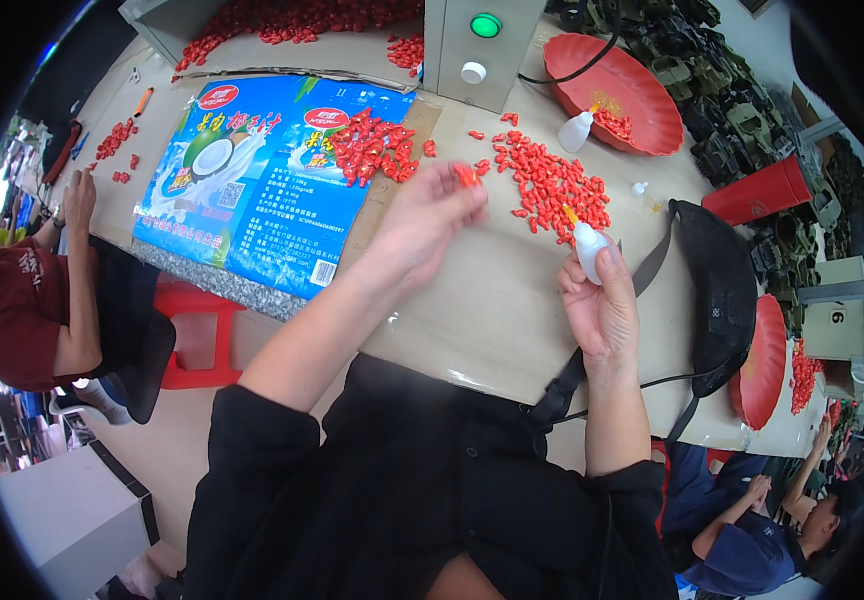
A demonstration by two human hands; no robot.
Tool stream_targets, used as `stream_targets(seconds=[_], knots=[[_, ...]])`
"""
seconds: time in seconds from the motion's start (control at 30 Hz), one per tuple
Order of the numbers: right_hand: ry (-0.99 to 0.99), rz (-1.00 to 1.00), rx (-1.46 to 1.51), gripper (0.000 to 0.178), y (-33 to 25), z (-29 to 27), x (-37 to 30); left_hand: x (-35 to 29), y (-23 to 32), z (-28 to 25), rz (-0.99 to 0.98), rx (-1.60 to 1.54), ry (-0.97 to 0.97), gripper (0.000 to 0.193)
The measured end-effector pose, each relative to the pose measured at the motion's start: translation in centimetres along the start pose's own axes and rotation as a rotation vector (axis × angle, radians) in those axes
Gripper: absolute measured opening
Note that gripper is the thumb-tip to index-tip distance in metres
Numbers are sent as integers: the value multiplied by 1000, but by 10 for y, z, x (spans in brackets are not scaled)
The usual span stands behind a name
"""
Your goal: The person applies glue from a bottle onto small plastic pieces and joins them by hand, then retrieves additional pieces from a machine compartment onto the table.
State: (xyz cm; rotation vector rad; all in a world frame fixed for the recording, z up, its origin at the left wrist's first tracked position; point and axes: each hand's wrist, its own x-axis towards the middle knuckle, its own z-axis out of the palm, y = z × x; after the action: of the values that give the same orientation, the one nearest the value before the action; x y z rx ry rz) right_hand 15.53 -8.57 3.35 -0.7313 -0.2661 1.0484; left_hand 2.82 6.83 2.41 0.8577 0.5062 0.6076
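My left hand (435,222), a little blurred, pinches a small red plastic piece (467,175) between thumb and fingers. In my right hand (604,305) is a white squeeze bottle (590,250), held upright with its yellow-orange nozzle pointing up and away from me. Just beyond both hands a loose pile of the same small red pieces (559,187) covers part of the table. Left of it, another heap of red pieces (374,148) lies on a flat blue printed cardboard sheet (242,185), close to my left hand. A second white squeeze bottle (575,131) stands beyond the pile.
A scalloped red tray (642,100) with some red pieces sits at the far right. A grey machine (477,50) with a green button stands at the back. A black bag (722,300) lies by my right arm. People sit at the left (37,300) and lower right (752,550).
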Motion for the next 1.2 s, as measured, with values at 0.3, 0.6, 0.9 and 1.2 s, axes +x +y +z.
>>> stream_targets(seconds=[0.3, 0.6, 0.9, 1.2], knots=[[-40, 4, 13, 29, -1, -2, -1, 107, -33, 18, 515, 703, 504, 22], [-77, 1, 0, 27, -4, -1, -3, 109, -60, 50, 569, 527, 342, 19], [-100, 13, -47, 29, 0, 4, -4, 112, -32, 20, 784, 885, 384, 20], [-103, -8, -79, 31, 0, 2, -4, 132, -47, 33, 669, 737, 331, 19]])
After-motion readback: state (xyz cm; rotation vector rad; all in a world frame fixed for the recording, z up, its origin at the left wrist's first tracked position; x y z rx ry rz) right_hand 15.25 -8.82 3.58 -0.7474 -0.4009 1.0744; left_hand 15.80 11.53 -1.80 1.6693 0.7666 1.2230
